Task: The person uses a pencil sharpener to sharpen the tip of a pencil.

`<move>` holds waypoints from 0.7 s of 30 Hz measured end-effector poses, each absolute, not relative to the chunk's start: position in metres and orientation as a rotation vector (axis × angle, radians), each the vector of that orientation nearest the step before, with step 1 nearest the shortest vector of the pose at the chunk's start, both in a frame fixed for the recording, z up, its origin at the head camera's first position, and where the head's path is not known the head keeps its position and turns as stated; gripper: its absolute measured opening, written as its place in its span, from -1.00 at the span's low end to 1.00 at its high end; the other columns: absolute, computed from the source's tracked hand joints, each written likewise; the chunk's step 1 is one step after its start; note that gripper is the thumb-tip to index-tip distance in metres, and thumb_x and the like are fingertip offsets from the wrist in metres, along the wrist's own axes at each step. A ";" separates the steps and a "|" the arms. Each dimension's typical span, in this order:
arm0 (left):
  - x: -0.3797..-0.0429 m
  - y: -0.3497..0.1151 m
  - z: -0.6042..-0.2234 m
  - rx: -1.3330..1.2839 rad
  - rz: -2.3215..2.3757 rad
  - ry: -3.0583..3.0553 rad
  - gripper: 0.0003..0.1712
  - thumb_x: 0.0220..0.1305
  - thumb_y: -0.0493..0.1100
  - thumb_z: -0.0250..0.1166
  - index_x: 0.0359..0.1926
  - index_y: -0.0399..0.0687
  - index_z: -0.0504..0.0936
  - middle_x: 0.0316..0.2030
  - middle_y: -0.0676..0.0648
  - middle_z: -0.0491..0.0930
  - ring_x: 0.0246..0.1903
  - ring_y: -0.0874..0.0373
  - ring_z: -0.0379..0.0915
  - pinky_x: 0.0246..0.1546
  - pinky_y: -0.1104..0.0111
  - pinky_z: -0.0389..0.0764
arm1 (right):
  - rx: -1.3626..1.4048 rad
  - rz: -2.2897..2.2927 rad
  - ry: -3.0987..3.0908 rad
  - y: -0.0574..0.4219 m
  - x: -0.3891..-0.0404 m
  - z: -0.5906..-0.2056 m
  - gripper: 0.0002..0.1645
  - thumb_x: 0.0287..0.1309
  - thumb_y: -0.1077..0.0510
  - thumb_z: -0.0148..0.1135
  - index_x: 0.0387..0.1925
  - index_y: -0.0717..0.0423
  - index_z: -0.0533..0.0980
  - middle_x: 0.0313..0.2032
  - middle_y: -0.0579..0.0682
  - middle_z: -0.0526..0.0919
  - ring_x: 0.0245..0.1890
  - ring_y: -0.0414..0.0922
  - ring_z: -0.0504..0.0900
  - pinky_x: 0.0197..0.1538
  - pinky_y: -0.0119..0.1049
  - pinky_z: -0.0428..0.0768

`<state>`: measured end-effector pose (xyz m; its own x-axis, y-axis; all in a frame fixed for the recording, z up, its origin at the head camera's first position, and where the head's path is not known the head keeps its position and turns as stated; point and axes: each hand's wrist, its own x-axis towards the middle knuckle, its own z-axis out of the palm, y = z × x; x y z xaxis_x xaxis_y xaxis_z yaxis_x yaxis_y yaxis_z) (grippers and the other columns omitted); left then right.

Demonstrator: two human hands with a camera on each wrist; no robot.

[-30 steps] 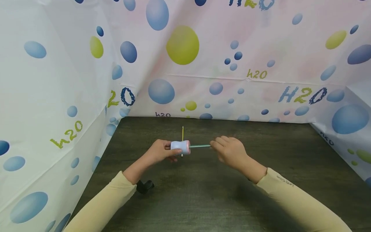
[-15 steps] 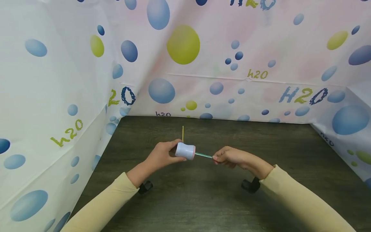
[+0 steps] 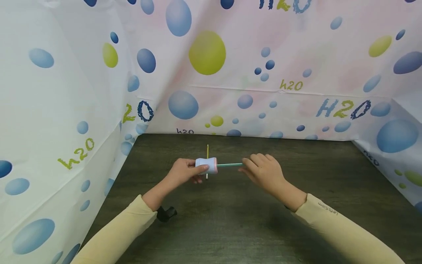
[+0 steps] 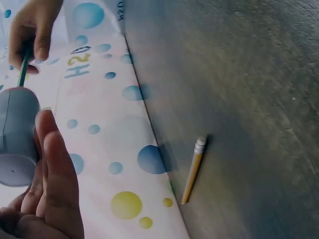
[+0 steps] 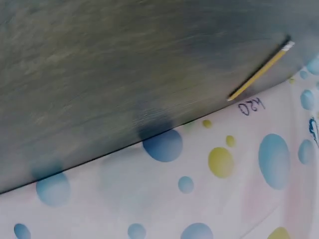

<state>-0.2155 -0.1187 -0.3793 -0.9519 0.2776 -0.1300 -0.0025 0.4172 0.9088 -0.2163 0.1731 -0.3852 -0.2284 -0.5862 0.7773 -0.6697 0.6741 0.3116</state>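
Observation:
My left hand (image 3: 180, 171) holds a pale blue, waisted pencil sharpener (image 3: 207, 165) with a pink rim, lying sideways in the air above the table. From its pink end a green pencil (image 3: 229, 165) sticks out to the right. My right hand (image 3: 263, 170) grips the outer end of that pencil, back of the hand up. In the left wrist view the sharpener (image 4: 17, 129) sits between thumb and fingers, and the right hand (image 4: 35, 25) pinches the green pencil (image 4: 23, 72) beyond it. The pencil's tip is hidden inside. Neither hand shows in the right wrist view.
A yellow pencil (image 3: 207, 151) with a white eraser end lies on the dark table (image 3: 296, 227) behind the sharpener, partly covered in the head view. A white sheet (image 3: 296, 51) with printed bubbles rises behind the table and at both sides.
My right hand turned over at the pencil half a second ago and has turned back, knuckles up. The sharpener tilted slightly, came nearer, then returned level.

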 end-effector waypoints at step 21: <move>-0.204 -0.112 -0.389 0.785 1.072 2.952 -0.41 0.12 -0.03 0.58 0.10 -0.26 0.67 -0.19 -0.17 0.78 -0.35 0.18 0.64 -0.35 0.41 0.66 | 0.723 1.556 -3.327 0.183 -0.218 -0.365 -0.46 0.54 -0.04 0.04 -0.48 0.24 0.61 -0.75 -0.16 0.27 -0.72 -0.27 0.03 -0.58 -0.40 0.11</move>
<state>-0.2044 -0.1122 -0.3893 -0.8782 0.4097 0.2467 0.4725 0.6640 0.5795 -0.2180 0.1827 -0.3654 -0.7561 -0.5487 -0.3566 -0.0779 0.6166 -0.7834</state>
